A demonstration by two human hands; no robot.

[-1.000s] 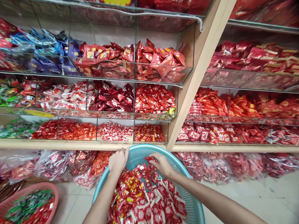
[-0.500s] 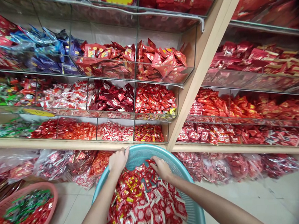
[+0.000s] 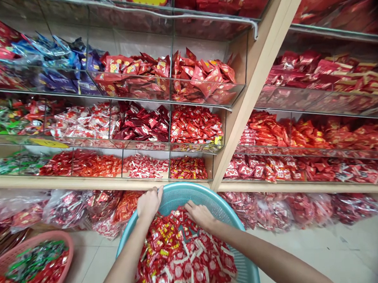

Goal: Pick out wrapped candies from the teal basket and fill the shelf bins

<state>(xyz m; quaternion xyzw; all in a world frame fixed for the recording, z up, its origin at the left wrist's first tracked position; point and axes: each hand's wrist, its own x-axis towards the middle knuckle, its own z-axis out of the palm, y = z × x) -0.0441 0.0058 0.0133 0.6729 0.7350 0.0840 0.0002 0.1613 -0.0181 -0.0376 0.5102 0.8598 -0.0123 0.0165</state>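
Observation:
A large teal basket [image 3: 247,257] stands below the shelves, holding many wrapped candies. Red and yellow wrappers [image 3: 164,237] lie at its left and back, red and white ones [image 3: 196,265] nearer me. My left hand [image 3: 148,203] is closed on the basket's back left rim, thumb on the near side. Inside the basket, my right hand [image 3: 200,213] rests on the red candies near the back, its fingers curled. Whatever its fingertips hold is too small to make out.
Shelves [image 3: 121,182] with clear dividers hold many wrapped candies. A wooden post [image 3: 253,95] slants between two shelf sections. Plastic bags of candy [image 3: 65,209] sit under the shelves. At the lower left, a pink basket [image 3: 69,247] holds green and red candies on the tiled floor.
My right hand has shifted slightly left among the red candies, and its fingers are more curled. My left hand stays on the rim.

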